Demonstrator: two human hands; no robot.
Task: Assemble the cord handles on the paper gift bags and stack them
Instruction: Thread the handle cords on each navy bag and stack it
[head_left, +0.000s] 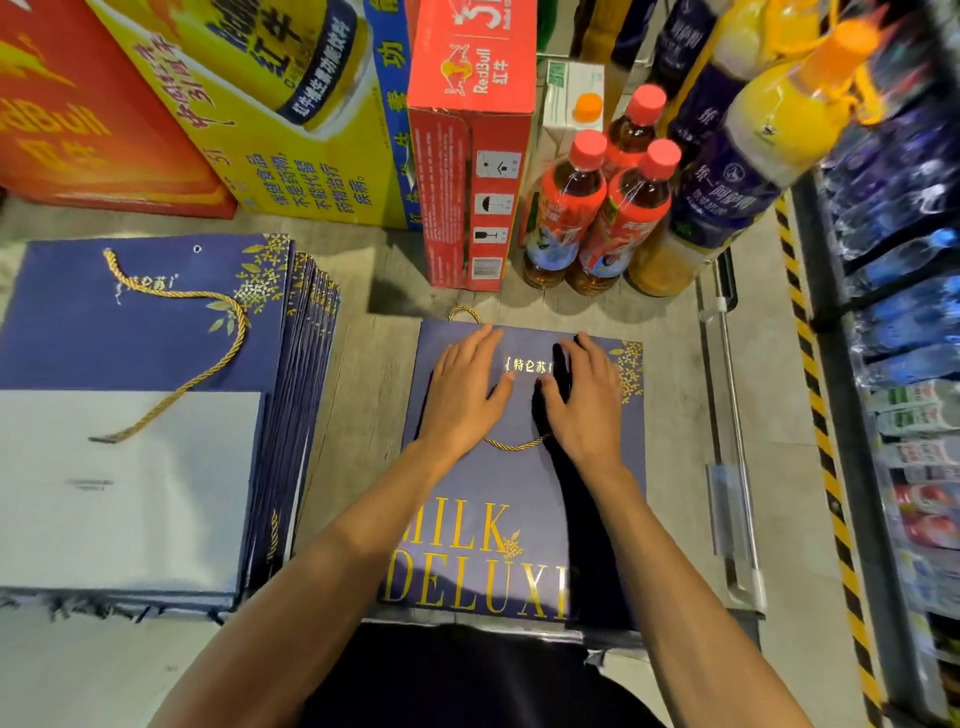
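Left hand: left hand (465, 387) lies flat, fingers straight and spread, palm down on the gift bag (488, 483); holding nothing.
Right hand: right hand (584, 395) likewise flat and wide, pressing the same face just beside the left; nothing gripped.
Bag location: flat on the grey wood-grain surface (363, 415), directly before the person, under both hands.
Bag axis: long axis runs 12 to 6 o'clock; mouth end points to 12, base with the gold lettering lies toward 6.
Cords: gold cord (514, 445) sags across the face between the wrists; a second loop (464, 312) shows past the 12 o'clock edge.
Stack: pile of bags (301, 415) lies at 9 o'clock from the hands, long axis parallel, near but apart.
Stack top: one loose cord (228, 332) crosses it; an eyelet (197, 249) stands empty.
Nearer hand: left, judged.
Step in hand: judged to be pressing the bag flat.
Coming move: likely a sideways carry toward 9 o'clock, keeping the axis.
Risk: trailing cords could snag.
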